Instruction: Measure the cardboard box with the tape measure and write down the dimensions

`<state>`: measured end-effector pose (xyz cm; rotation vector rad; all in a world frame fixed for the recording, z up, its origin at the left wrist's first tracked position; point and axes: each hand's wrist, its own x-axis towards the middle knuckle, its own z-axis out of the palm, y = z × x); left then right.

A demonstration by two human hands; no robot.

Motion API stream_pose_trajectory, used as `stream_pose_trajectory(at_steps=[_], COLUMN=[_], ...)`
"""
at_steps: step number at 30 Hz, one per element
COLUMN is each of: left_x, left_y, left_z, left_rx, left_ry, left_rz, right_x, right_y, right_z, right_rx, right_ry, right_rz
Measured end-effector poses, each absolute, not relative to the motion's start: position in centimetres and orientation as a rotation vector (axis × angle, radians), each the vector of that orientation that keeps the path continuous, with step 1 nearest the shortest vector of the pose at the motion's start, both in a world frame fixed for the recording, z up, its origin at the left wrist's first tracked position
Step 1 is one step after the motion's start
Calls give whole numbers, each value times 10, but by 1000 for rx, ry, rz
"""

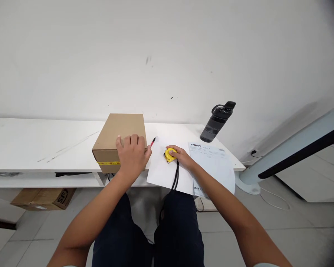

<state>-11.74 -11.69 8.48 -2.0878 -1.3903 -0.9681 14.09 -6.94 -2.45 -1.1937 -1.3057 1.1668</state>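
A brown cardboard box [125,126] rests on the white shelf top, its near side jutting past the front edge. My left hand [134,154] grips the box's near right corner, fingers bent over the top and thumb at the right side. Across the box's near face runs a yellow strip [108,163] with dark marks, partly hidden by that hand. A red pen [153,141] with a black end shows beside my thumb; whether the thumb touches it I cannot tell. Over white paper [158,170], my right hand [182,155] is closed on a yellow tape measure [170,155] with a black wrist strap hanging down.
A black water bottle [215,122] stands at the back right, by a printed sheet [211,163]. The wall rises behind the shelf [44,144]. Another carton [44,198] is below at left. A pale post [295,144] stands at right.
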Motion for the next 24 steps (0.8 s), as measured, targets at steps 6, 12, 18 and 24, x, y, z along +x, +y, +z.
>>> stream_pose_trajectory(at_steps=[6, 12, 18, 24], left_x=[-157, -220, -281, -302], left_y=[-133, -156, -148, -123], left_z=[84, 82, 79, 79], left_rx=[-2020, -1995, -1996, -1938], left_ry=[-1316, -1333, -1462, -1730], left_rz=[-880, -852, -974, -1123], right_x=[146, 147, 133, 116], right_y=[-55, -49, -66, -76], right_z=[-16, -16, -10, -1], right_rx=[-1180, -1144, -1157, -1144], right_ry=[-1353, -1384, -1435, -1518], right_rz=[1263, 1325, 1353, 1410])
